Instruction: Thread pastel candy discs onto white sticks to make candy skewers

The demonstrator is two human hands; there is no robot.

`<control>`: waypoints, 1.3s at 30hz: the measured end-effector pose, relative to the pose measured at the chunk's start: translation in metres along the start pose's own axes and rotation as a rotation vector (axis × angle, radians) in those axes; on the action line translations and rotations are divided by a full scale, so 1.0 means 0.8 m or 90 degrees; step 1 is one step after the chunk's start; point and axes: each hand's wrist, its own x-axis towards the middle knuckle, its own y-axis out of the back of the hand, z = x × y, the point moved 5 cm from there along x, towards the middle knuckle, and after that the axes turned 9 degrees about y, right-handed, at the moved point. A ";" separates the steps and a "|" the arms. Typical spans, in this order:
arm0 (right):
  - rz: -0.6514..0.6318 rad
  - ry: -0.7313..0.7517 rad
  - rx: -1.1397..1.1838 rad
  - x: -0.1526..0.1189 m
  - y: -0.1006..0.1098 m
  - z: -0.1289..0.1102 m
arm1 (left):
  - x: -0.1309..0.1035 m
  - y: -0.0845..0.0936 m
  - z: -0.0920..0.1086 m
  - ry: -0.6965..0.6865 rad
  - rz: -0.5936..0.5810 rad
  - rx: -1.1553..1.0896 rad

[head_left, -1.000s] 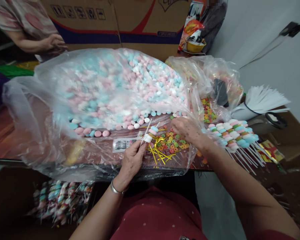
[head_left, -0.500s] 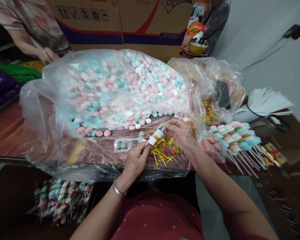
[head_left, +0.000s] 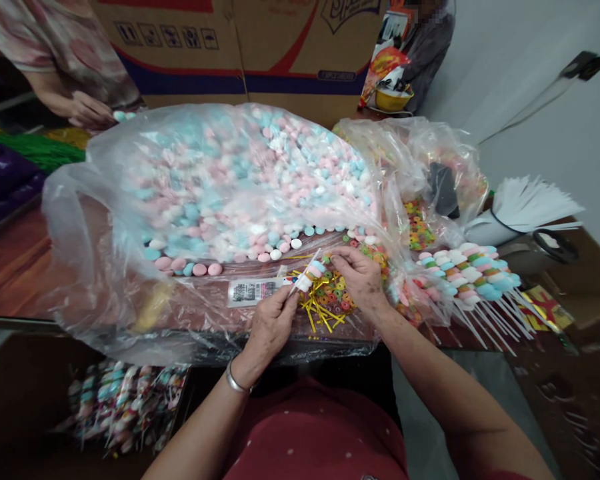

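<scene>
A white stick with pink, blue and white candies (head_left: 310, 275) on it slants up to the right, its lower end pinched in my left hand (head_left: 274, 317). Just right of its upper part is my right hand (head_left: 360, 279), with thumb and index finger closed on a small green ring candy (head_left: 327, 259). Beneath the hands lie loose ring candies (head_left: 337, 293) and gold twist ties (head_left: 325, 313). Behind them a large clear bag (head_left: 245, 180) spreads over the table, full of pink, blue and white candies. A printed label (head_left: 253, 291) shows left of my left hand.
At the right, filled candy sticks (head_left: 470, 273) lie stacked beside a container of white sticks (head_left: 500, 223). More candy sticks (head_left: 125, 400) are in a box at the lower left. A large carton (head_left: 240, 60) stands behind. Another person's hand (head_left: 91, 112) is at the upper left.
My right hand has moved slightly down and left, away from the tip of the stick. The other person's hand has shifted left and now shows pale blue candies.
</scene>
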 end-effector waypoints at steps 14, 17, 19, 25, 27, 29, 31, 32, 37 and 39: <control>-0.092 0.350 -0.387 -0.008 -0.004 -0.034 | 0.001 0.000 -0.001 -0.004 -0.007 -0.016; -0.124 0.398 -0.395 -0.011 -0.010 -0.035 | 0.002 0.000 -0.003 -0.002 -0.008 -0.022; -0.150 0.408 -0.388 -0.014 -0.016 -0.037 | 0.002 -0.001 -0.005 -0.001 -0.006 -0.026; -0.234 0.356 -0.320 -0.013 -0.024 -0.046 | 0.002 0.000 -0.011 0.015 -0.010 -0.064; -0.210 0.297 -0.304 -0.002 -0.019 -0.047 | 0.001 0.002 -0.013 0.023 -0.003 -0.087; -0.159 0.214 -0.328 0.018 -0.013 -0.043 | -0.001 0.004 -0.015 0.031 0.012 -0.121; -0.146 0.139 -0.412 0.043 -0.015 -0.038 | -0.002 0.007 -0.018 0.032 0.030 -0.157; -0.175 0.109 -0.479 0.055 -0.021 -0.035 | -0.003 0.008 -0.019 0.031 0.041 -0.173; -0.350 0.017 -0.746 0.099 -0.062 -0.013 | -0.002 0.009 -0.028 0.034 0.084 -0.250; -0.354 0.003 -0.765 0.105 -0.074 -0.007 | -0.001 0.008 -0.032 0.036 0.096 -0.276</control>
